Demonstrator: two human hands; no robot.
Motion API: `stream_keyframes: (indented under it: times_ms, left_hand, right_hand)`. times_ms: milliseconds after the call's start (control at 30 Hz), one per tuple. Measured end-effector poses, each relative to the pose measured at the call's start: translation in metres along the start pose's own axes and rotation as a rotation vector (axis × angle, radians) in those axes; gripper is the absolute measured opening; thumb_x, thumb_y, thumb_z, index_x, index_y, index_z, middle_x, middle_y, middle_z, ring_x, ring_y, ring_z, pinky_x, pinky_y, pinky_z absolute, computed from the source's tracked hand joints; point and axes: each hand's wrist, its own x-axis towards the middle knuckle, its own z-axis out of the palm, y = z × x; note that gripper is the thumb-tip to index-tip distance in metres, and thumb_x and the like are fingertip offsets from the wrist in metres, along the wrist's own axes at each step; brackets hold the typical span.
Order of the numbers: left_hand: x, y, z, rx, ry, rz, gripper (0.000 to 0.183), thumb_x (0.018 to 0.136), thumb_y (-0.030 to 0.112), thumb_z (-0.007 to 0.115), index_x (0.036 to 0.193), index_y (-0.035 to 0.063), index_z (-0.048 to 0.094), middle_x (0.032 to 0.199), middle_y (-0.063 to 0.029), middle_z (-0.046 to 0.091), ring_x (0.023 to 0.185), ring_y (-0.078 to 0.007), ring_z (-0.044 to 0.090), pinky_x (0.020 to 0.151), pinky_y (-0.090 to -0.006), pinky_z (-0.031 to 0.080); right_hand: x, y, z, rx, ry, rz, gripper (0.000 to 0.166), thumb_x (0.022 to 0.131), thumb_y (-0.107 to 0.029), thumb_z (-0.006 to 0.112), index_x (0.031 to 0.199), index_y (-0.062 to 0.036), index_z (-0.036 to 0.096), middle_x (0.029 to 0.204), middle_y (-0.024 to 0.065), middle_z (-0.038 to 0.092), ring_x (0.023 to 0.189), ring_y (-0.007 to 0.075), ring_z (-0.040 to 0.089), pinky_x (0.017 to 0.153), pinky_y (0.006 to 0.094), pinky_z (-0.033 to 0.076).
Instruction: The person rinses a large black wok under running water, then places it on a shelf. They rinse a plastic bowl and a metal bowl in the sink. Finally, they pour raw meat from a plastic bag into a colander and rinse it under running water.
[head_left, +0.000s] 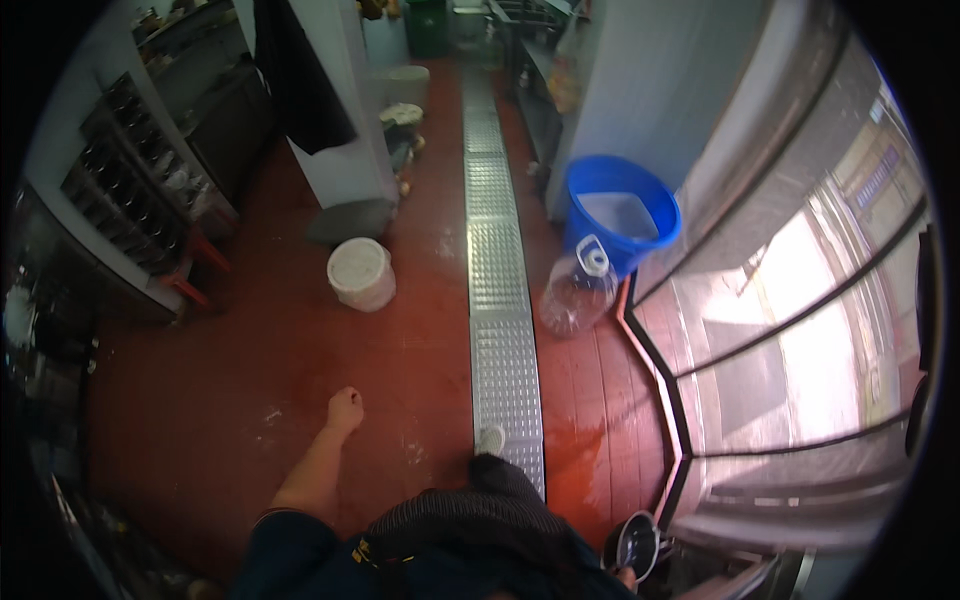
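My left hand (346, 410) hangs over the red floor with its fingers curled in and nothing visible in it. At the bottom right, my right hand (626, 577) is mostly cut off; its fingers grip the rim or handle side of a dark metal pot (638, 546). A white lidded bucket (361, 274) stands on the floor ahead of my left hand. To the right of the metal drain cover stand a large clear plastic bottle (576, 298) with a white handle and a blue plastic tub (624, 202).
A perforated metal drain cover (498, 266) runs straight ahead along the floor. Glass panels with a dark frame (675, 414) line the right side. A rack of metal containers (127, 195) stands at the left, and a black cloth or bag (300, 82) hangs on a pillar.
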Motion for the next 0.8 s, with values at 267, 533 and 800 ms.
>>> stream_keyframes:
  times_ms: [267,533,800]
  left_hand:
    - [-0.004,-0.078,-0.059,0.115,0.094,-0.545,0.023,0.070,0.021,0.055,0.083,0.0028,0.055,0.080,-0.0177,0.056,0.079,-0.0331,0.054,0.066,-0.0369,0.043]
    - [-0.021,-0.169,0.000,0.185,-0.228,-0.861,0.028,0.072,0.025,0.052,0.077,-0.0025,0.057,0.076,-0.0191,0.056,0.073,-0.0285,0.055,0.062,-0.0363,0.043]
    - [0.329,-0.022,-0.057,-0.306,-0.163,-0.618,0.025,0.071,0.021,0.051,0.078,-0.0021,0.057,0.071,-0.0148,0.057,0.065,-0.0233,0.055,0.056,-0.0329,0.043]
  right_hand:
    - [-0.099,-0.063,0.331,-0.390,-1.002,-0.160,0.031,0.069,0.002,0.047,0.098,-0.0078,0.050,0.073,0.0063,0.055,0.059,0.0200,0.055,0.042,0.0257,0.045]
    - [-0.423,-0.172,0.559,-0.447,-1.247,-0.507,0.019,0.062,0.002,0.041,0.080,-0.0004,0.047,0.055,0.0047,0.046,0.036,0.0138,0.044,0.030,0.0216,0.034]
    - [-0.525,-0.202,0.664,-0.493,-0.929,-0.438,0.022,0.065,-0.001,0.042,0.087,-0.0002,0.047,0.061,0.0103,0.052,0.043,0.0193,0.052,0.033,0.0224,0.041]
